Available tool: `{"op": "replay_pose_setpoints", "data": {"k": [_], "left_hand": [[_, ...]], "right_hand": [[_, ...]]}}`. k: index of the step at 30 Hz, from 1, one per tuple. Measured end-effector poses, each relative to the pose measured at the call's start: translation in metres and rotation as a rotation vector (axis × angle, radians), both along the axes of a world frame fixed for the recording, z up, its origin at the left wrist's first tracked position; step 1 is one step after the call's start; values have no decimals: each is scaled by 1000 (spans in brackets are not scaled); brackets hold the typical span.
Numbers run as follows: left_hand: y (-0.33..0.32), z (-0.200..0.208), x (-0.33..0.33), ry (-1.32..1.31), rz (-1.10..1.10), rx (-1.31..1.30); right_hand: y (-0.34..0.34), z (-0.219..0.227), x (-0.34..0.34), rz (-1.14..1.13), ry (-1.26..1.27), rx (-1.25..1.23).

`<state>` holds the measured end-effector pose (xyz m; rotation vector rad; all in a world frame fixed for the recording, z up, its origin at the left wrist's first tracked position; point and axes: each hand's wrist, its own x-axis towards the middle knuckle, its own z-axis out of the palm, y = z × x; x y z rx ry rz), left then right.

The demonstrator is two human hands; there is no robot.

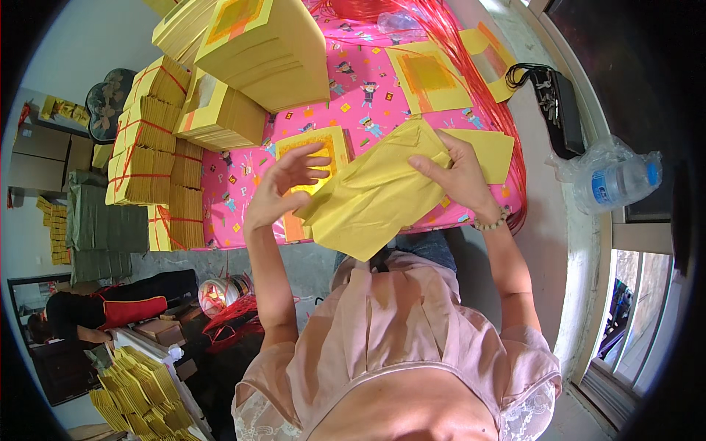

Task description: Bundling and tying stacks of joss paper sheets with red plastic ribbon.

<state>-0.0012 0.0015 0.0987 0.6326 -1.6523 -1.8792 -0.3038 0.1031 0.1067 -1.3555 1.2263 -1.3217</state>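
Thin yellow paper [375, 192], creased and slightly bent, is held up in front of my body over the near edge of the table. My right hand [463, 173] grips its right end, thumb on top and fingers behind. At its left end is my left hand [281, 187], fingers spread and curved, thumb close to the paper's edge; whether it touches cannot be made out. Beneath the raised paper lies a yellow sheet with a gold square [337, 143]. More yellow paper [496, 156] lies behind my right wrist.
A pink patterned cloth [360, 62] covers the table. Tall yellow paper stacks [272, 55] and red-tied bundles [143, 173] stand left. Red strips [489, 110] run down the right side, near keys [546, 99] and a plastic bottle [614, 184]. Another person [121, 298] is at lower left.
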Motion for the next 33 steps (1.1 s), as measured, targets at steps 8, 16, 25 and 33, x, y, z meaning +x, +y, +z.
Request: {"op": "replay_pose_setpoints", "data": {"k": [8,16,25,33], "left_hand": [[33,20,-64,-318,-61,-154],[41,15,-65,-194,-102,-93],[47,9,-63,-232,-157,-239],[50,7,-65,-305,-207,-298]], "right_hand": [[6,4,7,9,129,2],[3,5,-5,154,-66,87],[2,9,-6,187,147,62],[11,19,-2,211,210,71]]}}
